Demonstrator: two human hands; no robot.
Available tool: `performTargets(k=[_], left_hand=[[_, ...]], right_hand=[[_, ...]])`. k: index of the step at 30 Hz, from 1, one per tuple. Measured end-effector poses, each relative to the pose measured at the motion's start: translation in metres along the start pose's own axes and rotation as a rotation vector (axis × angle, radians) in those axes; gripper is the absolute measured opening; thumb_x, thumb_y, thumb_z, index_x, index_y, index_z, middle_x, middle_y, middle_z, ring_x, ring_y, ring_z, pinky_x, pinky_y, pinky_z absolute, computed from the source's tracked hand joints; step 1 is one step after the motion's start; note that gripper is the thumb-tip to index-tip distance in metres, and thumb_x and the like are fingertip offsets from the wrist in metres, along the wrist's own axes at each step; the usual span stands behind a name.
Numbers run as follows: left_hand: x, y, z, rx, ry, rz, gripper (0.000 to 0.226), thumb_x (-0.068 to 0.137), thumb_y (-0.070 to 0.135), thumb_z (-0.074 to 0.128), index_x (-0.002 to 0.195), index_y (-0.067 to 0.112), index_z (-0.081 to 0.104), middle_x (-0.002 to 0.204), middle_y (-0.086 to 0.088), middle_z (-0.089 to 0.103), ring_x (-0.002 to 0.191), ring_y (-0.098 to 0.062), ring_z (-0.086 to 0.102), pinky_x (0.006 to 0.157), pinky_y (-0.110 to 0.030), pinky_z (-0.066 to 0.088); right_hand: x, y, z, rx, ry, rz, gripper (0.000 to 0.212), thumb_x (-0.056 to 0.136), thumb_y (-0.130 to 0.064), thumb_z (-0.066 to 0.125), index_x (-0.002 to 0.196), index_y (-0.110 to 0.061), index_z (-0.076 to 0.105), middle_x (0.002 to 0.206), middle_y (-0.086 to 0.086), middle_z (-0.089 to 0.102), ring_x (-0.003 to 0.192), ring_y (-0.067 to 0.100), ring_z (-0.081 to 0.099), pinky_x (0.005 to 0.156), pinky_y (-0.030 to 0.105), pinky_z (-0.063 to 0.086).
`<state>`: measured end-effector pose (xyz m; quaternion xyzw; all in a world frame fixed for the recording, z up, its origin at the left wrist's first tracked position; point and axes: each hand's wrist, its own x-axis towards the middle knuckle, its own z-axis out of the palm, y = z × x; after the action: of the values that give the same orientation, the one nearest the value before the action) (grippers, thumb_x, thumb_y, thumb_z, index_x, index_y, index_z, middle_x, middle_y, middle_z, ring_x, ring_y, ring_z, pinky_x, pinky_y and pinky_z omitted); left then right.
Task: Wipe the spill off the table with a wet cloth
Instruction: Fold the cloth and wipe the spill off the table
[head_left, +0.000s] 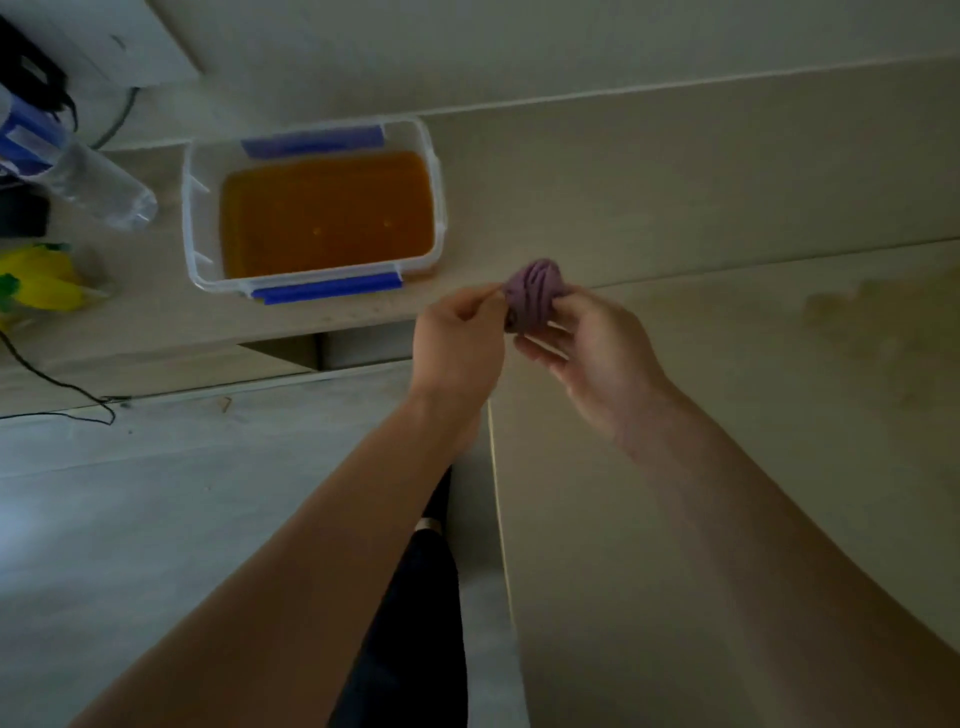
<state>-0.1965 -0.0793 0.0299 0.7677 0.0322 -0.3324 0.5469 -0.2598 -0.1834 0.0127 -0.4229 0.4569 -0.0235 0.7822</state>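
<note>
Cloth (531, 294) bunched in both hands, beside container (311, 156).

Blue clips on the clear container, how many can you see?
2. One blue clip on the container's far side, one on the near side. The short ends show none.

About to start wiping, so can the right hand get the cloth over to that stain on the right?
Probably yes. The right hand already holds the purple cloth, and nothing stands between it and the stain on the table.

No readable text, labels, numbers anywhere
</note>
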Motion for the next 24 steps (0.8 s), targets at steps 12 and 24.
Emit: performTargets(k=[12, 24], left_hand=[[-0.146, -0.053, 0.182, -0.263, 0.027, -0.180, 0.023, 0.107, 0.018, 0.051, 0.099, 0.010, 0.072, 0.094, -0.009, 0.072, 0.088, -0.019, 0.064, 0.086, -0.034, 0.055], [-0.197, -0.095, 0.215, -0.263, -0.046, -0.190, 0.027, 0.103, 0.016, 0.061, 0.106, -0.008, 0.072, 0.093, -0.015, 0.067, 0.087, -0.022, 0.058, 0.091, -0.041, 0.051]], right_hand=[[-0.101, 0.005, -0.222, -0.319, 0.013, -0.079, 0.027, 0.106, -0.007, 0.051, 0.126, -0.005, 0.068, 0.123, 0.016, 0.072, 0.116, 0.027, 0.069, 0.100, 0.035, 0.056], [-0.146, 0.046, -0.292, -0.437, -0.119, -0.050, 0.023, 0.084, -0.031, 0.061, 0.100, -0.027, 0.077, 0.088, -0.011, 0.071, 0.087, 0.009, 0.060, 0.079, 0.032, 0.042]])
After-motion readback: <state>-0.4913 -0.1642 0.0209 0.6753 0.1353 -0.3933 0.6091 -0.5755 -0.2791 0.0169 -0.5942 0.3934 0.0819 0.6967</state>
